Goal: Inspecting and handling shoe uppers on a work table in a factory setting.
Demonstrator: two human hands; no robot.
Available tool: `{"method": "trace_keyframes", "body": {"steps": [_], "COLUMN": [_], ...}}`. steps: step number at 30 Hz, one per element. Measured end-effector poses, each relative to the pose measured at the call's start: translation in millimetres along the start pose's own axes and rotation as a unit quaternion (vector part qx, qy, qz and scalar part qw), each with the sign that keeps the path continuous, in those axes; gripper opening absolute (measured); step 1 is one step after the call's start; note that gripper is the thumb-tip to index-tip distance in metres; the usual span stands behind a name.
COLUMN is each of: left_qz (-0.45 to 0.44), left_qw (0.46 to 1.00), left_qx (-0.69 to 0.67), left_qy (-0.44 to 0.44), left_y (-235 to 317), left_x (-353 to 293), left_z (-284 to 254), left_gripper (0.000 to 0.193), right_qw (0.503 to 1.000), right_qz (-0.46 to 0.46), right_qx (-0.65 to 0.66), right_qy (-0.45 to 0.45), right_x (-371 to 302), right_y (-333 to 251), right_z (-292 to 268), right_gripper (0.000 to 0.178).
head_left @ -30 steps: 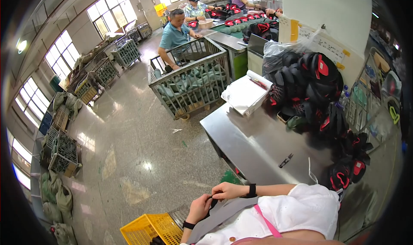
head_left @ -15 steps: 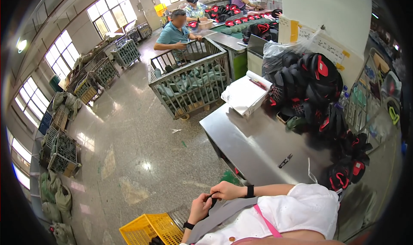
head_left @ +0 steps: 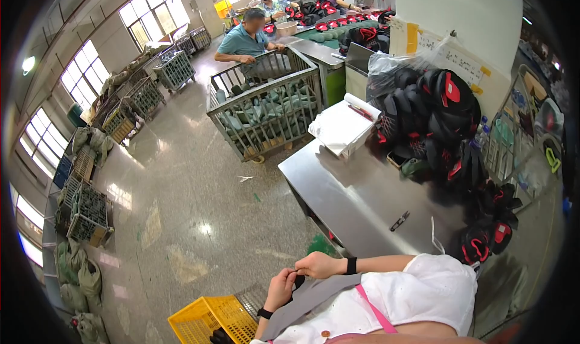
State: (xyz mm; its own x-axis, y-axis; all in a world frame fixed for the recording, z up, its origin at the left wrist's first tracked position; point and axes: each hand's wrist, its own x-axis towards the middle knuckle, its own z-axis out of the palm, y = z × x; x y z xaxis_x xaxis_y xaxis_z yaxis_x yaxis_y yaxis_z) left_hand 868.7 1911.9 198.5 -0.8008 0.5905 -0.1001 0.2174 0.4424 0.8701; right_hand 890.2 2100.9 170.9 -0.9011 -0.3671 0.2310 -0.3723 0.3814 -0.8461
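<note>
Hands point(head_left: 299, 277) pinching a small dark piece point(head_left: 298, 280) at the lap

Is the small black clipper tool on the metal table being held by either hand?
No, the clipper lies alone on the metal table, away from both hands.

A grey wire cart point(head_left: 266, 111) piled with green pieces is standing on the polished floor point(head_left: 181, 187). A person in a teal shirt point(head_left: 244, 42) is leaning on its rim. Black-and-red shoe parts point(head_left: 441, 120) are lying heaped on the steel table point(head_left: 344, 193), near small black snips point(head_left: 399, 221). A yellow plastic crate point(head_left: 208, 320) is sitting below.
</note>
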Motion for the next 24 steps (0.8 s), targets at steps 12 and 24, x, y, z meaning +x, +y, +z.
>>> {"method": "trace_keyframes", "body": {"steps": [12,24], "left_qz": [-0.053,-0.038], "left_qw": [0.998,0.998], "left_qx": [0.028,-0.039], "left_qy": [0.002,0.031], "left_y": [-10.4,-4.0], "left_x": [-2.7,-3.1], "left_z": [5.4,9.1], "left_gripper": [0.022,0.017], "right_qw": [1.000,1.000], "right_qz": [0.000,0.007], "right_qx": [0.002,0.018], "right_qy": [0.001,-0.006], "right_x": [-0.2,0.2], "right_y": [-6.7,-2.2], "right_z": [1.7,-2.7], "right_gripper": [0.014,0.016]}}
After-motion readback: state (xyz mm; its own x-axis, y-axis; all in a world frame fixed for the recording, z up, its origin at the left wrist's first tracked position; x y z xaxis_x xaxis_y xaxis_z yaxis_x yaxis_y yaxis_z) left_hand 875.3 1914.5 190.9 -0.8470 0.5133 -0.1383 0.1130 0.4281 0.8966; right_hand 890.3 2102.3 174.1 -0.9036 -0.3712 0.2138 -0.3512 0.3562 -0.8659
